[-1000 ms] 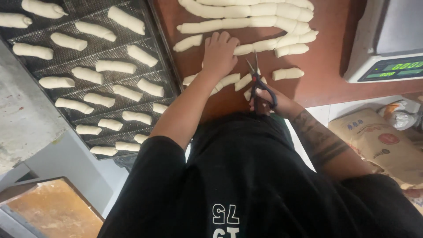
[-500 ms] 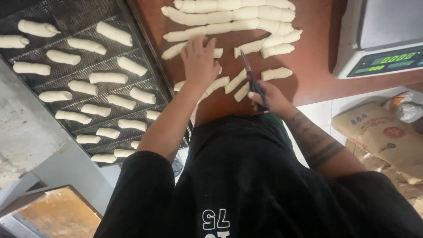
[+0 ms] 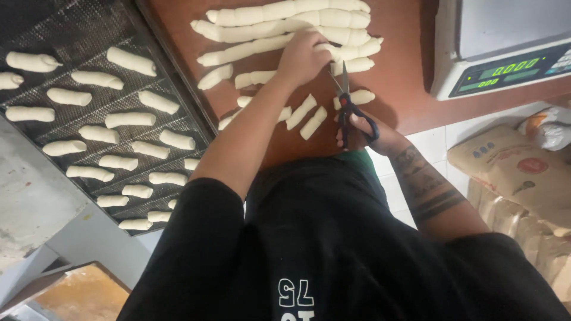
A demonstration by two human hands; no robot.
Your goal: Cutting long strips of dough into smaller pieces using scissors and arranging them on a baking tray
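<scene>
My left hand presses down on a long rope of white dough on the brown worktop. In my right hand I hold black-handled scissors, whose blades point up toward the dough rope just right of my left hand. Several short cut dough pieces lie on the worktop between my hands and my body. More long dough ropes lie side by side at the far edge.
A dark perforated baking tray on the left holds rows of cut dough pieces. A digital scale stands at the right of the worktop. Paper flour sacks lie on the floor at the right.
My left hand moved up onto the long dough rope. My right hand brought the scissors up toward the dough rope beside it.
</scene>
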